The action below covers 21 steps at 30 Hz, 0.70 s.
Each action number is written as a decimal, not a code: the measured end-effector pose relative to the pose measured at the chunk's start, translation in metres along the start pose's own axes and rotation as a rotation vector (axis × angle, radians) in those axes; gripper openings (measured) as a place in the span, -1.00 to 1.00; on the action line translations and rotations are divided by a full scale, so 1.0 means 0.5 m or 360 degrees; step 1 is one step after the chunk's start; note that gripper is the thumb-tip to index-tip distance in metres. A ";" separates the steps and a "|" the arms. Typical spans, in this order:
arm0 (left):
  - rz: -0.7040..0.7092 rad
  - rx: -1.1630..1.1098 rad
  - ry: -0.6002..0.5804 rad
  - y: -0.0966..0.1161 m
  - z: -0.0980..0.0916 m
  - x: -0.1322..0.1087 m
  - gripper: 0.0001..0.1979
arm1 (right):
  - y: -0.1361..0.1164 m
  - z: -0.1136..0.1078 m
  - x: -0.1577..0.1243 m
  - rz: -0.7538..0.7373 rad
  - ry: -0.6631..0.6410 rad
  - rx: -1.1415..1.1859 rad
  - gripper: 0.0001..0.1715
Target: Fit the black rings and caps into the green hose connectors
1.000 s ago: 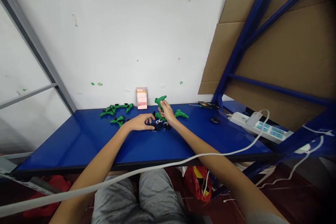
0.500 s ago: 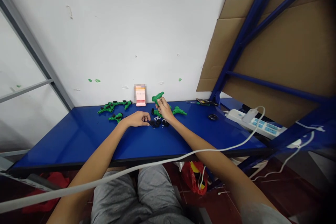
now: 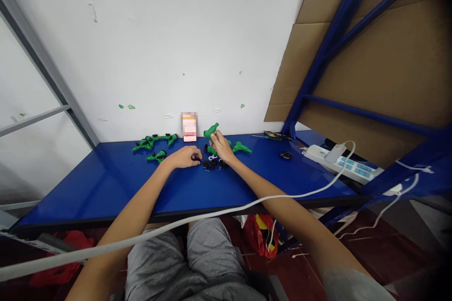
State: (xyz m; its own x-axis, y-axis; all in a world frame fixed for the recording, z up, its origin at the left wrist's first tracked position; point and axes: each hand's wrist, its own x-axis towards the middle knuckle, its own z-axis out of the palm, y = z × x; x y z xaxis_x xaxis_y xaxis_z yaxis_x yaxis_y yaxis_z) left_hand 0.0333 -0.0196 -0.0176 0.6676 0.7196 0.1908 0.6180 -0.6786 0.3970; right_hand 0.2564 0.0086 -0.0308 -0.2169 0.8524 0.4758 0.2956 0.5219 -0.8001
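A green plastic pipe fitting (image 3: 211,130) is gripped above the blue tabletop (image 3: 106,188) by the right hand (image 3: 221,146), while the left hand (image 3: 182,157) is held apart, curled just beside a cluster of small black rings (image 3: 211,164); whether anything is pinched in it cannot be told. The rings could be scattered if brushed by a hand, and the fitting could be dropped if the grip is loosened. A snag on the white cable (image 3: 247,204) could jerk an arm.
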 end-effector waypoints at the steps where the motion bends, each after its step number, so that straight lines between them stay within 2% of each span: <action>1: 0.0019 0.0007 0.0016 0.005 -0.003 -0.001 -0.79 | -0.001 0.000 0.000 -0.0005 0.0020 0.0003 -0.51; 4: 0.0117 0.0015 0.0076 0.027 -0.009 -0.002 -0.83 | -0.003 0.002 -0.001 -0.0025 0.0027 0.0009 -0.53; 7: 0.0179 0.0059 0.0053 0.043 -0.009 0.000 -0.89 | -0.005 0.002 -0.002 -0.0043 0.0010 0.0002 -0.56; 10: 0.0144 0.0048 0.0014 0.044 -0.003 0.003 -0.87 | -0.007 0.002 -0.003 -0.0059 -0.0002 -0.0017 -0.59; 13: 0.0066 -0.0058 0.0065 0.038 0.004 0.005 -0.83 | -0.011 0.001 -0.004 -0.0071 -0.0022 -0.0044 -0.61; 16: 0.0030 -0.0074 0.0090 0.036 0.004 0.004 -0.89 | -0.016 0.000 -0.005 -0.0078 -0.0020 -0.0055 -0.61; 18: 0.0038 -0.0070 0.0034 0.038 -0.001 0.001 -0.94 | -0.019 -0.001 -0.005 -0.0083 -0.0018 -0.0045 -0.61; 21: 0.0096 -0.0098 -0.0109 0.042 -0.005 -0.002 -0.91 | -0.023 -0.002 -0.006 -0.0083 -0.0021 -0.0034 -0.61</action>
State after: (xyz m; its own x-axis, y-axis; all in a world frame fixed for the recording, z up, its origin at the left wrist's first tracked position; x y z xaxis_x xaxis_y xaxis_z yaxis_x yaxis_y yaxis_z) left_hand 0.0448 -0.0340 -0.0074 0.7311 0.6644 0.1550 0.5505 -0.7087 0.4413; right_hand 0.2545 0.0000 -0.0224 -0.2445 0.8236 0.5118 0.3033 0.5663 -0.7664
